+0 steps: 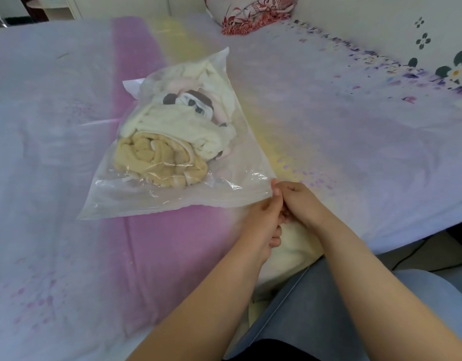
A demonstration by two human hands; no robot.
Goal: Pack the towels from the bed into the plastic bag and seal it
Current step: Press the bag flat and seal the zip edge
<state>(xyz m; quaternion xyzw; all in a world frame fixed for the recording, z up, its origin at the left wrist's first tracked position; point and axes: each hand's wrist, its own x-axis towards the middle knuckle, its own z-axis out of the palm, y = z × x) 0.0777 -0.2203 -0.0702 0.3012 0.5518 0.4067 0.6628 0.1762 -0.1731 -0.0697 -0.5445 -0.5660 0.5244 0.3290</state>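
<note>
Towels (172, 136) in bag (136, 201) on bed (55, 152)

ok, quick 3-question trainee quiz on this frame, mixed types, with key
1. True or false: the towels are all inside the plastic bag.
2. Which bag corner do both hands pinch? A) far left B) near right C) far right
3. Fill in: the tan towel lies nearest the bag's ____ edge, the one toward the person.

Key:
1. True; none shows loose on the bed.
2. B; the left hand and right hand meet there.
3. Near (open-end seal not clearly visible).
</note>
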